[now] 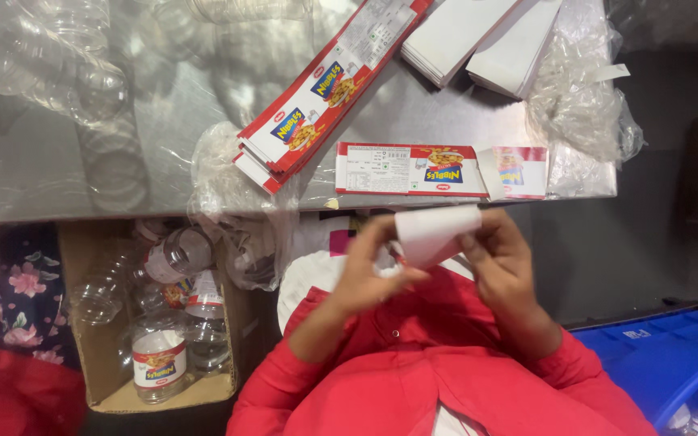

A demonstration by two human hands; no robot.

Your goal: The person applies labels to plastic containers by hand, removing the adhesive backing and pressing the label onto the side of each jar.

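The curled white label (pixel 434 232) sits between both hands, just below the counter (pixel 163 121) edge and above the red shirt (pixel 446 379). The left hand (pixel 369 274) pinches its left end; the right hand (pixel 502 262) grips its right end. One flat label (pixel 409 169) and a label stack (pixel 325 93) lie on the counter. A cardboard box (pixel 90 339) of clear bottles (pixel 159 359) stands at left.

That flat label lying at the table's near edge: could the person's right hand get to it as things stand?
Probably yes. The flat label lies uncovered at the table edge, just beyond the right hand. But both hands, the left hand too, hold a curled white label, so it isn't free.
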